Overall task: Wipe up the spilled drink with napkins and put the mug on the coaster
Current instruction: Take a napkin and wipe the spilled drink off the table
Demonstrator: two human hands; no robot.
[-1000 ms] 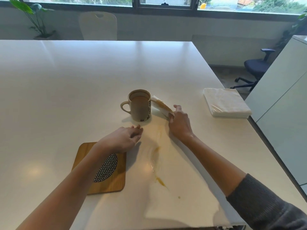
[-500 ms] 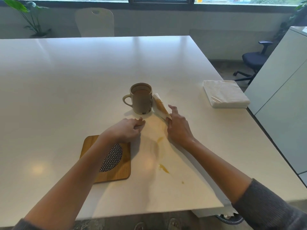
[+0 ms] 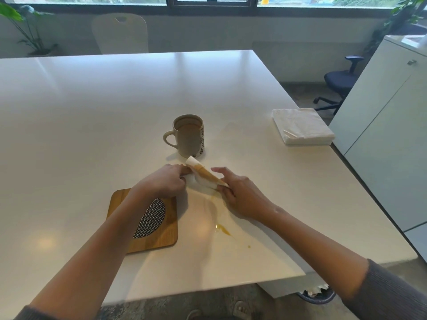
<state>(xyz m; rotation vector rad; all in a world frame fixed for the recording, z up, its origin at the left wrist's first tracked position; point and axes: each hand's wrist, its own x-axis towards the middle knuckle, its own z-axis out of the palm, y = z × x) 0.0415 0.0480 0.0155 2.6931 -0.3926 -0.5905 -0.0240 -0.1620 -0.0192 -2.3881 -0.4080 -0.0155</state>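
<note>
While both hands' fingers (image 3: 182, 170) pinch it, the napkin (image 3: 203, 177) shows brown stains.

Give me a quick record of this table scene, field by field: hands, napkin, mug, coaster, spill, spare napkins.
left hand: grips the near-left end of the used napkin
right hand: grips the napkin's right end
used napkin: stained brown, held between both hands
mug: upright on the table, holds drink, not on the coaster
coaster: wooden, partly under the left forearm
spill: brown streak and drops remain near the table's front edge
napkin stack: at the right edge
</note>
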